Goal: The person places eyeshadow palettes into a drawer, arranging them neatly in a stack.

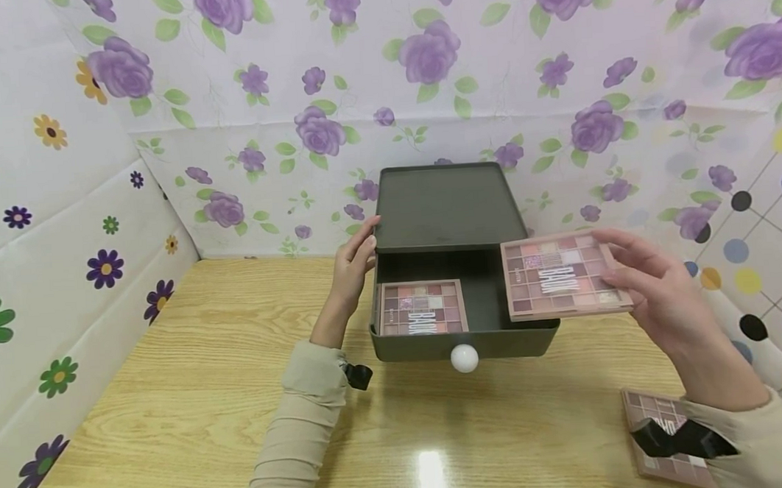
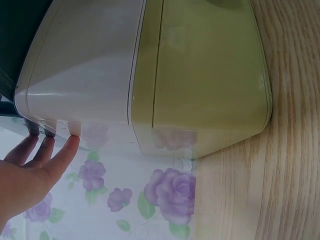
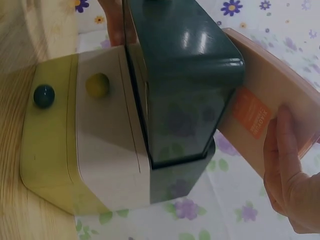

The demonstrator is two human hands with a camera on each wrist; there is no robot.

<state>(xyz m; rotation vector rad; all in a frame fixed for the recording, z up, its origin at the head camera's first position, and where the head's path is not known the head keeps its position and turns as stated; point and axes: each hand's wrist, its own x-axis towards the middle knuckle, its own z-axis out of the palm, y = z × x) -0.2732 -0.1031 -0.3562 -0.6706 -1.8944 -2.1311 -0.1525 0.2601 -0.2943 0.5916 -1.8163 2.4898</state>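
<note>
At a wood-grain table point(image 1: 194, 416) backed by a purple-flowered cloth point(image 1: 319, 133), a person in beige sleeves holds a makeup palette point(image 1: 555, 278) over the right side of a pulled-out dark green drawer point(image 1: 423, 348). The right hand point(image 1: 662, 296) pinches it by its right edge, thumb on the lidded face and fingers against the back, where the right wrist view shows an orange label point(image 3: 250, 112); whether the palette touches the drawer's rim cannot be told. A second palette point(image 1: 422, 309) lies face up in the drawer's left part, and a third point(image 1: 658, 407) rests on the table at right, partly hidden by the right sleeve and its black strap point(image 1: 683, 439). The left hand point(image 1: 354, 264), fingers extended and loosely spread, rests its fingertips against the left side of the storage unit point(image 1: 445, 204). A white knob point(image 1: 464, 358) sits on the front of the top drawer; below it, the closed pale drawer point(image 3: 107, 125) bears a yellow knob point(image 3: 97, 85) and the closed yellow-green drawer point(image 3: 47, 140) a dark green one.
</note>
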